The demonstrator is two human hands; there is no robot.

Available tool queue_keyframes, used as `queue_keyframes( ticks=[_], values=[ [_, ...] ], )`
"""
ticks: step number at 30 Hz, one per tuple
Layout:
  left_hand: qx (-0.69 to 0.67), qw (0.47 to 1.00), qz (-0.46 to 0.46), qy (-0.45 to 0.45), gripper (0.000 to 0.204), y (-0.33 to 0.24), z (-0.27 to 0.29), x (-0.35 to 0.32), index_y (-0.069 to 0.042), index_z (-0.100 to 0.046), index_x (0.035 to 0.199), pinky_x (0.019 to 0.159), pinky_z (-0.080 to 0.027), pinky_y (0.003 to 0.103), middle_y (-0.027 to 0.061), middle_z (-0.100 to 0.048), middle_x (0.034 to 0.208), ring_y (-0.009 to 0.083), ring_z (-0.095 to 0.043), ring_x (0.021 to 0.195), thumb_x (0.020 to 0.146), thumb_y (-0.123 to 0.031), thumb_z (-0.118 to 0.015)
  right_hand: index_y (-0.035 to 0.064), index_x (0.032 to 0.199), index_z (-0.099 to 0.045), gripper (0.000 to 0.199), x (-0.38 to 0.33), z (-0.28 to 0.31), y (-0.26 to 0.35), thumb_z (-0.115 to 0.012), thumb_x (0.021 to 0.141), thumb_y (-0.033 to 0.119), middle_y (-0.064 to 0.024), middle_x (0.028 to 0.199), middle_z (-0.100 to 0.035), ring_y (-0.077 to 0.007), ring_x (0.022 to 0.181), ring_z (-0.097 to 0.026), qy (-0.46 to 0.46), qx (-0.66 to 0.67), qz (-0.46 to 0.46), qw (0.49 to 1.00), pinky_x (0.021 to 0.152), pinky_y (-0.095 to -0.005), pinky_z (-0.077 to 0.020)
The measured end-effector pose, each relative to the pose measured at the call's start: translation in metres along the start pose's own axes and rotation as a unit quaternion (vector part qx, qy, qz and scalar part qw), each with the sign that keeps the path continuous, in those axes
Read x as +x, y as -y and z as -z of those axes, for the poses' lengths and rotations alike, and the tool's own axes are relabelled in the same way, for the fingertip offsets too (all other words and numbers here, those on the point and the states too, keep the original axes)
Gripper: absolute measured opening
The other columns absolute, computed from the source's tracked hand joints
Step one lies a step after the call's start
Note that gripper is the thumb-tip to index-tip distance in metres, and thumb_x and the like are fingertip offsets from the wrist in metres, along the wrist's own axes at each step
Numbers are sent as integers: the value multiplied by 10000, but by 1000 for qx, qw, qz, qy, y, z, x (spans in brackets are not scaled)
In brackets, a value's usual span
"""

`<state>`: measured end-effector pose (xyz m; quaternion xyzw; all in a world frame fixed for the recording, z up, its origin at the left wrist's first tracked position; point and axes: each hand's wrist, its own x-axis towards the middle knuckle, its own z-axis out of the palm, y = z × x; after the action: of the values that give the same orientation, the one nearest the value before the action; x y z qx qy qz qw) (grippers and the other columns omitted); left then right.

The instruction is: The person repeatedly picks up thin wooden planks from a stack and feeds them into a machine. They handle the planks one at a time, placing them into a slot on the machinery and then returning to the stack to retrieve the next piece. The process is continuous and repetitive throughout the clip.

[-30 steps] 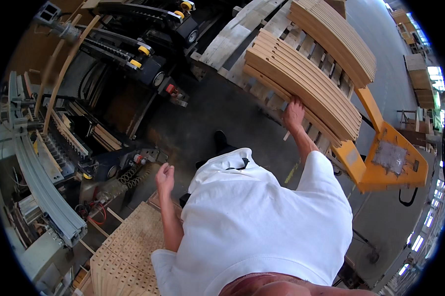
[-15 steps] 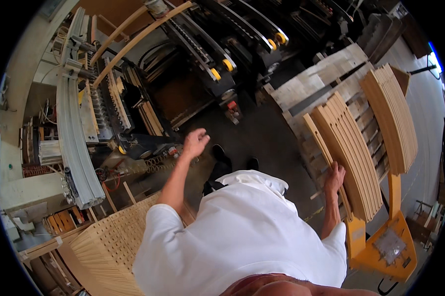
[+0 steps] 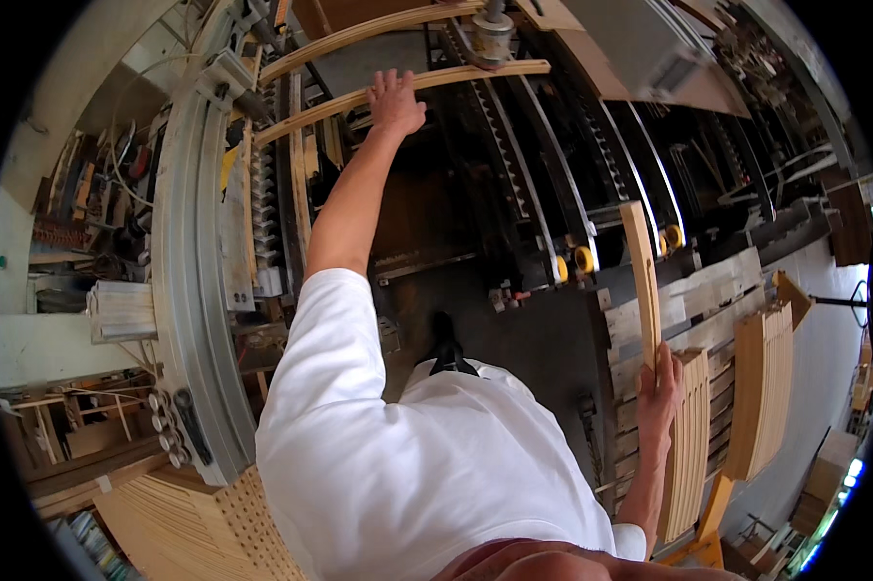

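Note:
My left hand [image 3: 396, 103] is stretched far forward, its fingers spread over the nearer of two curved wooden slats that lie across the machine [image 3: 514, 184]. That nearer slat [image 3: 475, 74] passes under my fingertips; the farther slat [image 3: 359, 37] runs roughly alongside it. On the right, my right hand [image 3: 661, 387] is closed round the lower part of another wooden slat [image 3: 642, 276], which points away from me and has a slot in its face. Beside that hand, a stack of grooved curved slats [image 3: 688, 445] sits on a wooden pallet [image 3: 683, 300].
A second slat stack [image 3: 761, 397] stands farther right. Black rails with yellow rollers [image 3: 583, 259] reach toward me ahead. A long grey metal beam [image 3: 189, 271] runs along my left, and drilled wooden parts [image 3: 247, 513] lie at the lower left. An orange frame [image 3: 712, 513] is at the lower right.
My right hand has brought one slat up off the stack's side and swung it forward. My left hand has gone from mid-air out to the slat on the machine. The view has turned.

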<state>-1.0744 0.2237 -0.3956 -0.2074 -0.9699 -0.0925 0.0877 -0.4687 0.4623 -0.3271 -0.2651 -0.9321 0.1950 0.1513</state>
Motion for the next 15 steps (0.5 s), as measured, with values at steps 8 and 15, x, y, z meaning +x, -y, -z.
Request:
queue_keyframes(
  ticks=[8,15],
  values=[
    [-84,994,-62,13,281,-3,8,-41,-121,-655,1066,912,-465,531,154,-654,1096,383,-604,1044,831,-271,-691,63,1310,-577,495,183,-42,137,-635,826,-24,-134,1053,-587,-349,963,-553,94,-8,232,968,843,-446,-480],
    [-245,949,-97,172,349,-79,56,-236,-107,-637,1139,794,-526,501,155,-661,984,376,-644,940,833,-252,-717,127,1242,-582,425,312,-181,247,-606,829,32,-129,962,-587,-357,955,-562,113,29,474,873,819,-462,-476]
  ],
)
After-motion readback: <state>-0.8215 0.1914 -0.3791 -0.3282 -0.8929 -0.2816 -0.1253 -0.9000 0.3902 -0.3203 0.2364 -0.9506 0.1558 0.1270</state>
